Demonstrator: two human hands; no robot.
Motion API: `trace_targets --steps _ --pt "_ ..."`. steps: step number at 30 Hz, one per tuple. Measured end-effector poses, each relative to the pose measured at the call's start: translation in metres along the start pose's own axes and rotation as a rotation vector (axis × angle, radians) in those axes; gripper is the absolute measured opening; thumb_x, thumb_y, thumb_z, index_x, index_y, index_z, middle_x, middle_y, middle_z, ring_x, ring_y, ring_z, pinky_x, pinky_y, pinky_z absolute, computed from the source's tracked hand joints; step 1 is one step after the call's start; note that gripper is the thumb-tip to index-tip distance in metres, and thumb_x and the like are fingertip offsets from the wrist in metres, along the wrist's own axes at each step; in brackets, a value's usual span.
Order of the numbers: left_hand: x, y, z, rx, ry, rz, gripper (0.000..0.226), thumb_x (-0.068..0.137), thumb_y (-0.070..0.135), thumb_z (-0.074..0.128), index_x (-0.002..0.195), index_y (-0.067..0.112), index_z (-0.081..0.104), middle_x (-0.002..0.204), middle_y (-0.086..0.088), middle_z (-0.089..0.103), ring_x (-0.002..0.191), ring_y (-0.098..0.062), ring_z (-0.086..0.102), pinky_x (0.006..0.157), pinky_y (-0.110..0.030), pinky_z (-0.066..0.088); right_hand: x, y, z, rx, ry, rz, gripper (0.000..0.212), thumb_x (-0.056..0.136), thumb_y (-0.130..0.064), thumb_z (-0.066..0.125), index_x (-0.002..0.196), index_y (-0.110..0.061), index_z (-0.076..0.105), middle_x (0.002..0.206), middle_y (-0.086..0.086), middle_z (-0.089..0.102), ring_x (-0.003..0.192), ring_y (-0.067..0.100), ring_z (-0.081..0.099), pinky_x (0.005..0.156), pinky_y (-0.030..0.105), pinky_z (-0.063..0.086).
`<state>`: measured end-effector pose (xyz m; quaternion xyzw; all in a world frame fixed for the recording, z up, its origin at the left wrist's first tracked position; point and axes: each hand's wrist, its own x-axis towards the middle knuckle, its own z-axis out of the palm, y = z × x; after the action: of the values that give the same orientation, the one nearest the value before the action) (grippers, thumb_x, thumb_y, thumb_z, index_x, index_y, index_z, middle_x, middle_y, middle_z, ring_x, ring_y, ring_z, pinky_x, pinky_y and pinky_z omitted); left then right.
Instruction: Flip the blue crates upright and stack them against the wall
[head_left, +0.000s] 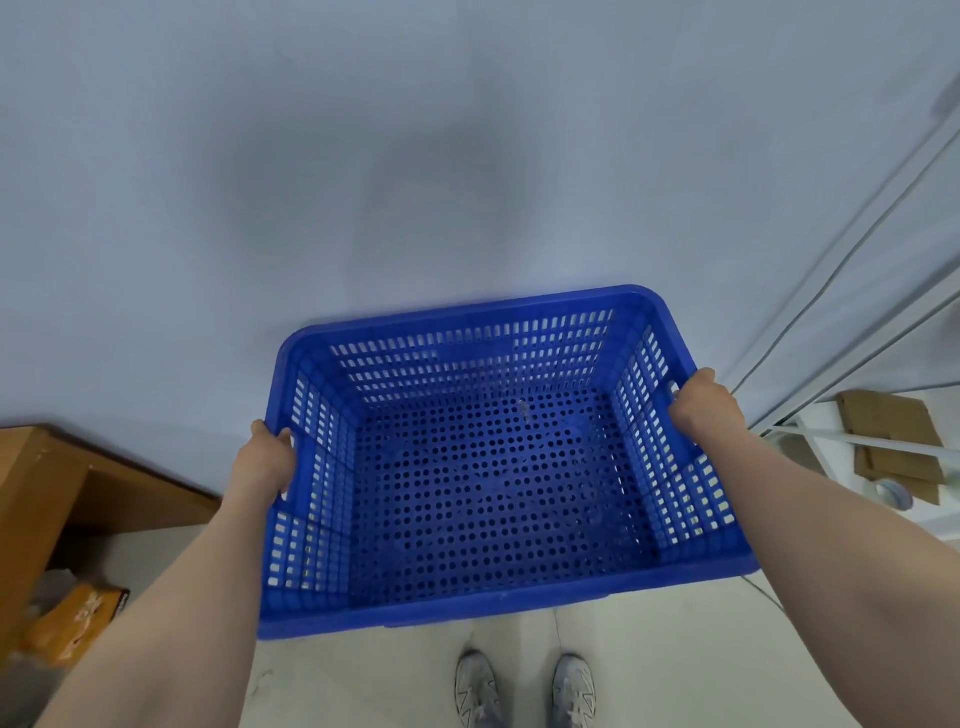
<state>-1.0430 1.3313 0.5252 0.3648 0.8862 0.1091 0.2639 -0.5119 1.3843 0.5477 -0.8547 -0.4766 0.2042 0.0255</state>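
clutter sits at both edges of the view: to the left a brown wooden bench or desk (78, 478) stands against the wall, with an orange printed package (78, 621) on the floor under it; to the right a white shelf frame (852, 332) carries flat cardboard pieces (893, 441) and a roll of tape (894, 493) on its white board. nothing lies between the blue crate (498, 597) and the wall (415, 156). the crate is upright, open side up, held in the air in front of the person above a pair of grey sneakers (524, 686), its far rim close to the wall, though whether it touches the wall is not clear. the left hand (262, 460) is closed around the crate's left rim at the handle slot, fingers curled over the edge. the right hand (704, 402) is closed on the right rim in the same manner, fingertips tucked into the slot. the crate has slotted side walls and a perforated bottom, with nothing in it. the floor (675, 665) is pale and smooth with a thin seam running through it, and a thin cord lies on it at the right. the wall is plain, pale blue-grey, with a soft shadow on it above the crate.
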Motion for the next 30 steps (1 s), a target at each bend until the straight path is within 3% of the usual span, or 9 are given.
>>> trace_targets --steps 7,10,14,20,22,25,30 --pt "0.012 0.005 -0.002 -0.033 -0.005 0.001 0.026 0.102 0.037 0.036 0.109 0.012 0.038 0.101 -0.024 0.062 0.082 -0.044 0.066 0.080 -0.054 0.056 0.006 -0.005 -0.002 0.006 -0.037 0.019 0.036 0.096 -0.018 0.049 0.124 0.000 0.036 0.115 0.025 0.057 0.099 0.041 0.058 0.070 0.042 0.044" --pt "0.006 0.003 0.000 -0.004 -0.011 0.016 0.027 0.103 0.036 0.034 0.110 0.010 0.037 0.098 -0.025 0.063 0.076 -0.041 0.064 0.069 -0.048 0.052 0.005 -0.005 -0.001 -0.007 -0.036 0.028 0.035 0.096 -0.017 0.049 0.123 -0.001 0.035 0.113 0.025 0.058 0.089 0.037 0.055 0.069 0.042 0.043" --pt "0.004 0.000 0.003 0.022 0.004 0.017 0.026 0.103 0.037 0.032 0.110 0.012 0.032 0.097 -0.024 0.062 0.079 -0.043 0.065 0.070 -0.051 0.054 0.001 -0.002 0.006 -0.014 0.047 0.014 0.029 0.096 -0.015 0.047 0.118 -0.001 0.036 0.105 0.024 0.059 0.078 0.033 0.049 0.065 0.040 0.041" --pt "-0.003 -0.003 0.007 0.069 0.061 0.092 0.023 0.104 0.029 0.034 0.112 0.009 0.030 0.101 -0.026 0.059 0.081 -0.041 0.057 0.068 -0.047 0.043 -0.003 0.002 0.009 -0.021 0.091 -0.019 0.032 0.097 -0.016 0.047 0.121 -0.001 0.035 0.108 0.026 0.057 0.088 0.040 0.056 0.066 0.041 0.041" --pt "-0.005 -0.003 0.008 0.081 0.065 0.105 0.028 0.102 0.028 0.036 0.118 0.005 0.032 0.113 -0.029 0.057 0.092 -0.046 0.057 0.074 -0.047 0.042 -0.006 0.001 0.010 -0.032 0.090 -0.018 0.035 0.095 -0.014 0.049 0.124 0.000 0.034 0.115 0.027 0.053 0.099 0.044 0.057 0.070 0.044 0.042" --pt "-0.009 0.001 0.005 0.049 0.053 0.113 0.037 0.100 0.025 0.039 0.129 0.003 0.031 0.129 -0.030 0.045 0.108 -0.050 0.053 0.081 -0.047 0.037 -0.009 -0.005 0.006 -0.040 0.049 -0.010 0.045 0.093 -0.016 0.052 0.130 -0.001 0.030 0.127 0.027 0.044 0.114 0.045 0.050 0.090 0.051 0.044" --pt "-0.017 0.011 0.000 0.137 0.089 0.134 0.057 0.094 0.026 0.041 0.145 0.007 0.024 0.141 -0.025 0.037 0.126 -0.046 0.040 0.102 -0.058 0.038 -0.022 -0.013 0.004 -0.140 0.101 -0.058 0.057 0.093 -0.022 0.049 0.140 -0.001 0.025 0.134 0.026 0.039 0.125 0.042 0.040 0.105 0.055 0.033"
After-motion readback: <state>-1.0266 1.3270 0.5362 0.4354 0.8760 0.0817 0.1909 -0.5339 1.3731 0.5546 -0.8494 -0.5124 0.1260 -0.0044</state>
